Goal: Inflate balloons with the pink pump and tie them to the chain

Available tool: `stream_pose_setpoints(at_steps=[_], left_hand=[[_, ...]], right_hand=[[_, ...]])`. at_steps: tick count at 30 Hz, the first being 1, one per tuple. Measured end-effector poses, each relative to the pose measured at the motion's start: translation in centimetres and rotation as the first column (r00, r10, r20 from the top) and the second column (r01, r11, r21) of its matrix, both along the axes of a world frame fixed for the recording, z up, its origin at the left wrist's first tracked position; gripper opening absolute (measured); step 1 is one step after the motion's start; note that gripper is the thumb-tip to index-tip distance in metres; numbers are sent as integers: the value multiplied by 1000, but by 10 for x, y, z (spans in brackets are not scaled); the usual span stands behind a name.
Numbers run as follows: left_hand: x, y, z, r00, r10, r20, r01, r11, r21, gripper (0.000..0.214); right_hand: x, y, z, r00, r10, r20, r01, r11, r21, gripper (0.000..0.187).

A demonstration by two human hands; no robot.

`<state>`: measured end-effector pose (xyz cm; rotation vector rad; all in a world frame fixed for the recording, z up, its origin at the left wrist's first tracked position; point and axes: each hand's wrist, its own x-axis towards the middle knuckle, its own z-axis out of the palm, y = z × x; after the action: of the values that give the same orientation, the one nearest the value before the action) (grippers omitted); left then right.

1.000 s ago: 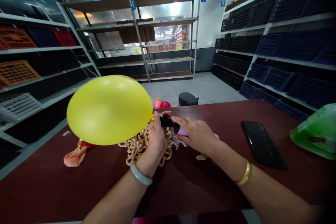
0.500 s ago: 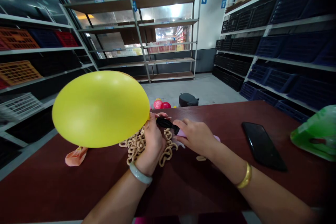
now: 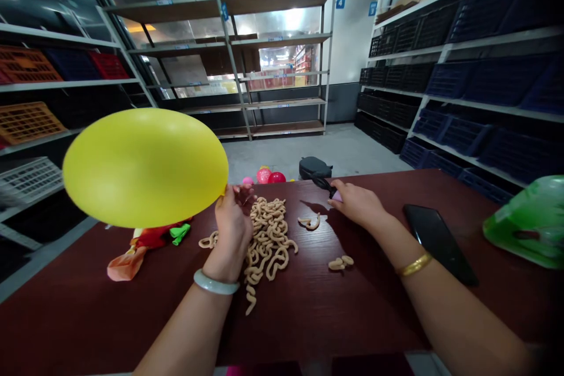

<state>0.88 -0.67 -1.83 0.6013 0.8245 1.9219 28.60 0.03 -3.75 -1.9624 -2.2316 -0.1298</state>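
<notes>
An inflated yellow balloon (image 3: 145, 167) hangs over the table's left side. Its neck is pinched in my left hand (image 3: 231, 220), which wears a pale bangle; the fingertips are partly hidden. My right hand (image 3: 356, 205), with a gold bangle, grips a tool (image 3: 336, 195) with a pale purple handle and a black end pointing away. The two hands are apart. Between them lies a pile of tan rubber-band-like loops (image 3: 273, 235). A few loose loops (image 3: 340, 263) lie below my right hand. Deflated balloons (image 3: 127, 263), orange, red and green, rest under the yellow one.
A black phone (image 3: 440, 244) and a green plastic container (image 3: 529, 223) stand on the right of the dark red table (image 3: 299, 317). Past its far edge are small pink and red balloons (image 3: 277, 177) and a dark stool-like object (image 3: 315, 167). Shelves with crates (image 3: 480, 88) line the sides.
My hands have drawn apart: the left moved left with the yellow balloon, the right moved right with the tool. The tool's black end left the balloon's neck. The loop pile shows more.
</notes>
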Motion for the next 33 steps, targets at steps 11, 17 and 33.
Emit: stream_pose_setpoints(at_steps=[11,17,33], left_hand=[[14,-9,-2,966,-203,-159,196,979,-57,33],[28,-21,-2,885,-397,-242,389,918,-81,36],[58,-61,0,488,-541,-685,652,748,-126,42]], right_hand=[[6,5,-14,998,-42,49,46,995,-83,52],[-10,-4,3,986,69,-152,-44,985,164,39],[-74,-47,12,-265,-84,-961,-585,806,91,29]])
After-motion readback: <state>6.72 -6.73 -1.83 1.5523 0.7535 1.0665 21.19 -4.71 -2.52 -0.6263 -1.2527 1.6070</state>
